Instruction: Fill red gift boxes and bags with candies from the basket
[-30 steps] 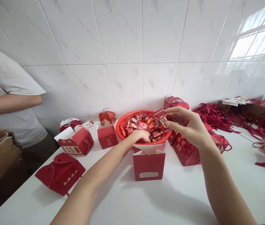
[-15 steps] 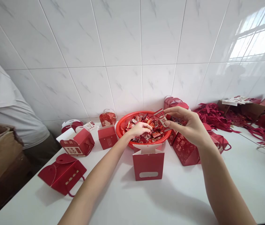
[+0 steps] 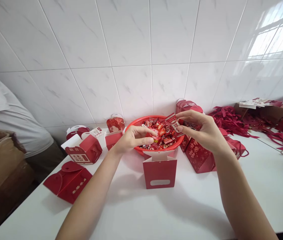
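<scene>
"Where is the candy (image 3: 175, 124)?"
"The right hand (image 3: 205, 130) has it pinched in its grip, over the red basket (image 3: 177, 145)."
"And the left hand (image 3: 129, 138)?"
"It's there too, but I can't tell if its grip has any."
"An open red box (image 3: 160, 171) stands in front, on the bench (image 3: 141, 213)."

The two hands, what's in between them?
In the head view, a red basket of wrapped candies shows between the left hand and right hand, which pinches a packet.
</scene>
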